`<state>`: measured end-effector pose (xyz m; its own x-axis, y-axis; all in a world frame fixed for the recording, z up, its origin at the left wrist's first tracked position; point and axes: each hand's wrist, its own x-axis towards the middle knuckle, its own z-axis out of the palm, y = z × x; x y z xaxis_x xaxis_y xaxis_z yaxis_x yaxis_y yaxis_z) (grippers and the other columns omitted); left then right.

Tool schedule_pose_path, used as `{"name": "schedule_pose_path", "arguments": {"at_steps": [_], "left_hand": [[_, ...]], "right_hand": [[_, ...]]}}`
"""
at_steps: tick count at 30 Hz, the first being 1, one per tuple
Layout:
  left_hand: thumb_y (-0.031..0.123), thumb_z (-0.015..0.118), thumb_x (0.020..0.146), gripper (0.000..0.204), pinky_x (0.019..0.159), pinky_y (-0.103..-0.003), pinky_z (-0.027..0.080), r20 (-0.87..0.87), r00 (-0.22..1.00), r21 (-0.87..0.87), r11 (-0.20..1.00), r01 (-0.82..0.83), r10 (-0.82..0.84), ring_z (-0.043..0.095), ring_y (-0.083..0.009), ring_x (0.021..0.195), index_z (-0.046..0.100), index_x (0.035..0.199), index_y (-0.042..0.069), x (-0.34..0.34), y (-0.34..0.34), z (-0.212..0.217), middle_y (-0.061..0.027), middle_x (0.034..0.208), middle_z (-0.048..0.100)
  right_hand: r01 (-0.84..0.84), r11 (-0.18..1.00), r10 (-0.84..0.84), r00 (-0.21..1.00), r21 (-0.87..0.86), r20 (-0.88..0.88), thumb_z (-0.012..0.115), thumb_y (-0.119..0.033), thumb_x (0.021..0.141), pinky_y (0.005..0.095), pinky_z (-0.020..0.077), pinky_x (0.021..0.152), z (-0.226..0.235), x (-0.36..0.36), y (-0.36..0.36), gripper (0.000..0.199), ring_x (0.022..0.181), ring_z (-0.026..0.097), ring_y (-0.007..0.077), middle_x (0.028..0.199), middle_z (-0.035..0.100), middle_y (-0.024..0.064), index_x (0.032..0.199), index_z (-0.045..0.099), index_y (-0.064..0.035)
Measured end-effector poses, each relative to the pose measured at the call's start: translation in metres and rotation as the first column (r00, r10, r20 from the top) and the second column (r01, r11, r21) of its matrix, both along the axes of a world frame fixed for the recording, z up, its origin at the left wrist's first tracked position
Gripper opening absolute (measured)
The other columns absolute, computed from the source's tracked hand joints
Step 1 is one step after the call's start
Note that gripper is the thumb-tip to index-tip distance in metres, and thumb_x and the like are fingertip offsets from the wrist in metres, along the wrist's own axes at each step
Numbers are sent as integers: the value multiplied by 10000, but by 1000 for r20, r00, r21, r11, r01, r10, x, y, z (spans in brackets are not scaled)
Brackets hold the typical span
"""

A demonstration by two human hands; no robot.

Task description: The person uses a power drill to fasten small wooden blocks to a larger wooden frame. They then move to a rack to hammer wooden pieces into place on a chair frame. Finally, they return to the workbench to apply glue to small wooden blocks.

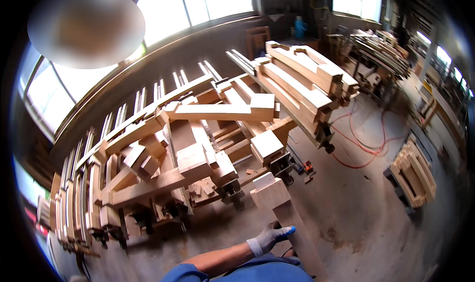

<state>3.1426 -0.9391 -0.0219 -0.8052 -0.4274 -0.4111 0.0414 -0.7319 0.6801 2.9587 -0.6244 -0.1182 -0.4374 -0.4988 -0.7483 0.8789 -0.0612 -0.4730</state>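
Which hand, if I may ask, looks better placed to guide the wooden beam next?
Probably the left hand: it is gloved and grips the side of the wooden beam, while the right hand cannot be made out clearly.

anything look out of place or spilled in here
A red hose or cable lies in loose loops across the floor, possibly a trip hazard. A dark stain shows right of the wooden beam in the left hand; I can't tell whether it's a spill.

This location is a woodworking workshop, identified by jointed timber sections [217,113], rows of bar clamps [241,63], wood offcuts [204,186] and a red hose [354,167] on the floor [366,212].
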Motion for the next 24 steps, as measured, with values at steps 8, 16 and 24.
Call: {"name": "schedule_pose_path", "arguments": {"at_steps": [8, 16, 24], "left_hand": [[281, 747, 951, 489, 1030, -372, 511, 57, 938, -25, 940, -340, 341, 654, -191, 1141, 579, 1339, 36, -52, -16, 24, -58, 1237, 672], [328, 673, 995, 461, 1071, -380, 507, -85, 762, 131, 765, -630, 642, 671, -224, 1150, 582, 1342, 40, -65, -133, 17, -87, 1258, 682], [294, 648, 1010, 576, 1101, -462, 495, -234, 717, 297, 750, -591, 657, 614, -320, 1239, 439, 1435, -32, -72, -220, 4, -191, 1369, 591]], "right_hand": [[-279, 954, 262, 953, -108, -151, 519, -656, 954, 509, 432, 1130, 31, -136, -55, 801, 1327, 546, 347, 1486, 537, 142, 1515, 443, -90], [-411, 886, 329, 883, -213, -335, 524, -659, 953, 510, 428, 1134, 70, -195, -98, 813, 1340, 537, 346, 1503, 523, 140, 1532, 426, -97], [-534, 798, 394, 812, -278, -430, 639, -619, 917, 463, 441, 1132, 113, -180, -258, 883, 1357, 518, 310, 1508, 495, 130, 1551, 361, -72]]}}
